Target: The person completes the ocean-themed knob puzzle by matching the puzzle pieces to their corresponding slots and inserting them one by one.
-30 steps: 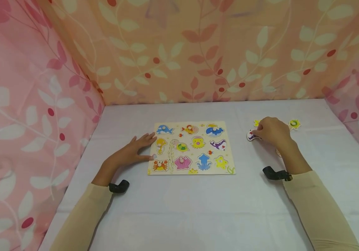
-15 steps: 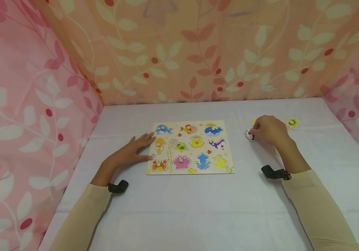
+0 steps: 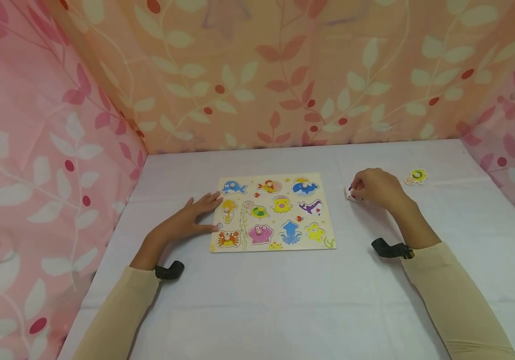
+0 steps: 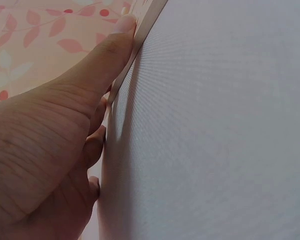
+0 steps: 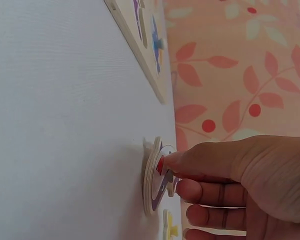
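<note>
My right hand (image 3: pixel 380 189) pinches a purple-and-white whale puzzle piece (image 5: pixel 157 177) between thumb and fingers, right of the puzzle board (image 3: pixel 266 200). In the right wrist view the piece is tilted up on its edge, close to the cloth. My left hand (image 3: pixel 193 215) rests at the board's left edge, fingers spread and thumb (image 4: pixel 102 60) against its side. On the board are sea-animal pieces and pictures, among them a crab (image 3: pixel 228 239), a pink shell (image 3: pixel 260 233) and a blue whale (image 3: pixel 305 187).
A green-and-yellow turtle-like piece (image 3: pixel 417 176) lies behind my right hand on the white cloth (image 3: pixel 257 300). A yellow piece with a knob (image 5: pixel 169 227) shows past the held piece. Floral curtains (image 3: pixel 257 75) stand behind and at both sides.
My right hand has moved slightly left towards the board, with the whale piece in its grip. More of the turtle-like piece behind it shows. The left hand stays at the board's edge.
</note>
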`<state>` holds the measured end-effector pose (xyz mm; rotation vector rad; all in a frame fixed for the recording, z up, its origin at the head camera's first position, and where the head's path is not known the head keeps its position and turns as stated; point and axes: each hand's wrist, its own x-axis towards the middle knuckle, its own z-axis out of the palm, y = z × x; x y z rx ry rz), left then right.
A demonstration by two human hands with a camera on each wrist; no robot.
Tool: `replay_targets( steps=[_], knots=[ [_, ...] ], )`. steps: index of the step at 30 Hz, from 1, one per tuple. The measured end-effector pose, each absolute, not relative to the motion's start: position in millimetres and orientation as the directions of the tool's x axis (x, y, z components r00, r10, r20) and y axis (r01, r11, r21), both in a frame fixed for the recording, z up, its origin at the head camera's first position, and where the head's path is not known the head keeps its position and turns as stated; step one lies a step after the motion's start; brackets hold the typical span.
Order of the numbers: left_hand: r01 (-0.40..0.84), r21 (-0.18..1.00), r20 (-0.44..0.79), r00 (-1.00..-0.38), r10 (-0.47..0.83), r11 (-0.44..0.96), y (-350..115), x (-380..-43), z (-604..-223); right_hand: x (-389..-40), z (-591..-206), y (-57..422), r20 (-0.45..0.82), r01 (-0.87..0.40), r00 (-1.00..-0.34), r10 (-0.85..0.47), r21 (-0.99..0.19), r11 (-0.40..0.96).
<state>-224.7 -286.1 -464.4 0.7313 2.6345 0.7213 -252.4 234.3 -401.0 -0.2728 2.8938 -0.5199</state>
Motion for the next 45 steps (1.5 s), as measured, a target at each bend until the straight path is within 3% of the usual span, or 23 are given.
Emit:
replay_targets(
  steps=[21, 31, 45],
  knots=[
    [0.392, 0.545, -0.158, -0.82, 0.551, 0.741, -287.0, -225.7, -464.7, -251.8, -408.8, 228.5, -0.149, -0.109, -0.975, -0.162, -0.316, 0.942],
    [0.394, 0.531, -0.163, -0.821, 0.547, 0.75, -285.9, -226.0, -463.9, -250.9, -406.0, 230.4, -0.119, -0.121, -0.979, -0.168, -0.325, 0.938],
    [0.401, 0.531, -0.162, -0.816, 0.555, 0.746, -285.9, -226.2, -463.6, -251.6, -393.1, 239.4, -0.169, -0.145, -0.963, -0.211, -0.334, 0.931]
  ],
)
